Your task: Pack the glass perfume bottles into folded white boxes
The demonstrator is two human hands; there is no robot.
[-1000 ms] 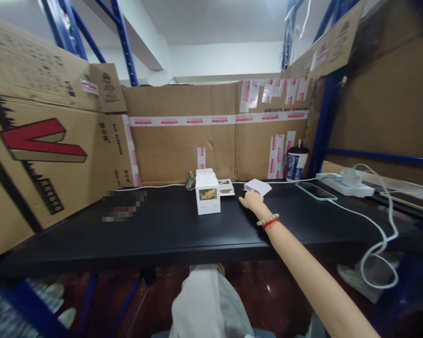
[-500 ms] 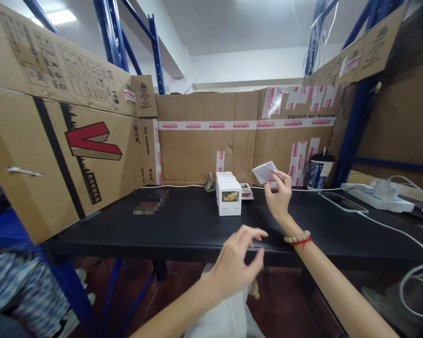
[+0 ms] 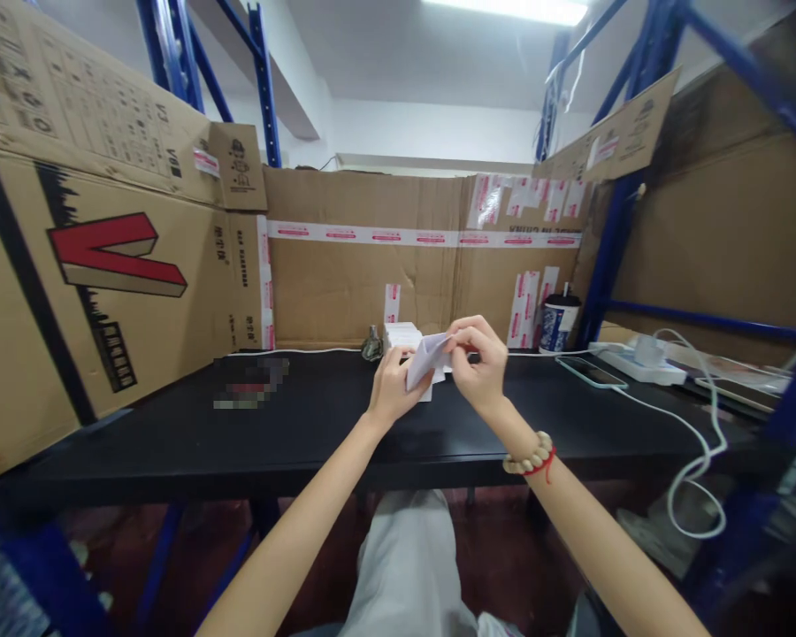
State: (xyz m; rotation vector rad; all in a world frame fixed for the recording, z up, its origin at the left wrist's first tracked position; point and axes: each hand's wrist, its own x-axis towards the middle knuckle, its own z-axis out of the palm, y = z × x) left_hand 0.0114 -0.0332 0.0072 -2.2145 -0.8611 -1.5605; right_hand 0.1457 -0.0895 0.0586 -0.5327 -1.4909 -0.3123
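Observation:
A flat white folded card piece [image 3: 427, 358] is held up over the black table [image 3: 292, 425] by both hands. My left hand [image 3: 393, 391] grips its lower left edge. My right hand [image 3: 478, 364], with a bead bracelet and red string at the wrist, pinches its upper right edge. Right behind the hands stands a row of small white boxes [image 3: 401, 334], partly hidden by the card piece and my fingers.
Cardboard walls [image 3: 364, 265] close off the back and left. A paper cup [image 3: 558, 322], a phone [image 3: 590, 372] and a white power strip [image 3: 637, 364] with a looping cable [image 3: 696, 442] lie at the right. Blue rack posts [image 3: 603, 257] frame the table.
My right hand lifted the white card piece off the table and brought it toward me. My left hand came up from below and took hold of it too.

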